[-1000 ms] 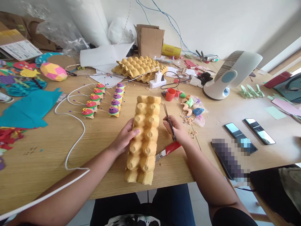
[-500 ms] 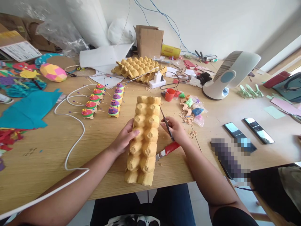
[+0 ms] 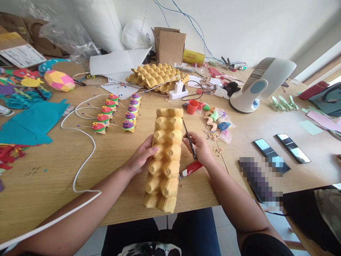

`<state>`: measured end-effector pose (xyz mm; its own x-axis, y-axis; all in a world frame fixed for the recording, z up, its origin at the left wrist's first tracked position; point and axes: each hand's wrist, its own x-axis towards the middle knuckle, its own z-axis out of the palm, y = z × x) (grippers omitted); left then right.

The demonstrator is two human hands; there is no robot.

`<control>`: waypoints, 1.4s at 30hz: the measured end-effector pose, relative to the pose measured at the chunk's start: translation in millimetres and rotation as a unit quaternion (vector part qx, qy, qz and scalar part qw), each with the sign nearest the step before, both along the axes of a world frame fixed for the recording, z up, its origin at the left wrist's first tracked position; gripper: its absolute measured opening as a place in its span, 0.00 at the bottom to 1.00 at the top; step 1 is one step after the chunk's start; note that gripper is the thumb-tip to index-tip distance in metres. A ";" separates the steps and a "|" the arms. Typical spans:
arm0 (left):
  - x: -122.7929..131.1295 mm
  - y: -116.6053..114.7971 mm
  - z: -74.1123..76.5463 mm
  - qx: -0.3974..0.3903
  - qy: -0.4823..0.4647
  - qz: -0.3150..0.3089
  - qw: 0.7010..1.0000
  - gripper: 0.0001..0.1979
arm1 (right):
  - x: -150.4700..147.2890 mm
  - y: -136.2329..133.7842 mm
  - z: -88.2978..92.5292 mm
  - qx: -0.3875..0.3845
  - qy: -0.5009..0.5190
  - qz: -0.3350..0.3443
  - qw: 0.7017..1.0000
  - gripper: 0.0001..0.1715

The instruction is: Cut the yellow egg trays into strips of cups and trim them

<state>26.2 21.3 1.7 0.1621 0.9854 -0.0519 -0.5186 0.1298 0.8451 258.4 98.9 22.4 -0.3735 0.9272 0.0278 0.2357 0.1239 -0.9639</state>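
Note:
A long yellow egg-carton strip (image 3: pixel 165 156), two rows of bumps wide, is gripped at its left edge by my left hand (image 3: pixel 141 156), thumb on top. Beside the strip's right edge, my right hand (image 3: pixel 198 147) holds a dark, thin-bladed tool (image 3: pixel 190 142), which looks like scissors or a knife; its tip points up along the carton. Under that hand lies a red-handled utility knife (image 3: pixel 194 168) on the table. Beyond the strip stand two rows of painted carton pieces, one red and green (image 3: pixel 103 118), the other purple (image 3: pixel 130 116), with pins stuck in them.
A white cable (image 3: pixel 90 156) curves across the table's left side. Yellow egg trays (image 3: pixel 157 76) and a power strip (image 3: pixel 178 93) sit at the back. A red cup (image 3: pixel 192 106), a fan (image 3: pixel 258 85) and phones (image 3: pixel 293 147) are to the right.
The carton strip has shifted slightly right, and its near end slightly down, with my left hand still on it. My right hand has hardly moved.

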 end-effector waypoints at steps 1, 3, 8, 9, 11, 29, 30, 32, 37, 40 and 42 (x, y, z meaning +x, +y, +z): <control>0.4 0.0 0.1 0.001 -0.004 -0.004 1.000 0.24 | -0.4 -1.2 1.0 -0.002 0.002 -0.001 1.000 0.27; 1.1 0.0 0.3 0.004 -0.013 -0.015 1.000 0.25 | -1.4 -3.5 2.7 -0.007 0.004 0.002 1.000 0.27; 1.1 -0.5 -1.4 0.005 -0.020 -0.042 0.999 0.26 | -3.4 -7.1 5.2 -0.023 0.024 0.007 0.999 0.29; 0.7 -0.5 -2.2 0.005 -0.017 -0.045 0.999 0.27 | -3.6 -7.2 5.5 -0.025 0.028 0.007 0.999 0.29; -0.3 -0.6 -3.8 0.006 -0.015 -0.053 0.998 0.27 | -3.7 -6.9 5.9 -0.020 0.033 0.002 0.999 0.30; -2.0 -4.6 -5.3 -0.021 -0.009 -0.159 0.987 0.34 | -3.9 -5.5 -6.0 0.020 0.058 0.006 0.998 0.20; -1.7 -4.8 -5.1 -0.021 -0.008 -0.161 0.987 0.35 | -4.4 -5.5 -7.2 0.026 0.055 0.002 0.998 0.21; -1.2 -5.0 -4.4 -0.020 -0.001 -0.157 0.987 0.33 | -5.4 -5.4 -9.3 0.035 0.052 -0.005 0.998 0.22; 0.2 -4.8 -1.4 -0.012 0.016 -0.152 0.988 0.30 | -6.8 -7.7 -9.3 0.025 0.076 -0.003 0.997 0.26; 1.1 -5.0 0.2 -0.005 0.012 -0.157 0.988 0.29 | -7.2 -10.1 -6.9 0.028 0.071 -0.009 0.997 0.25; 1.4 -5.3 -0.1 -0.008 0.001 -0.158 0.987 0.28 | -7.6 -11.2 -5.8 0.025 0.069 -0.012 0.997 0.25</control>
<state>27.6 16.0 1.6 0.4603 0.8851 -0.0689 -0.4480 0.2985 0.8427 250.8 87.8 16.6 -0.3404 0.9321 0.1241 0.1057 0.1691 -0.9799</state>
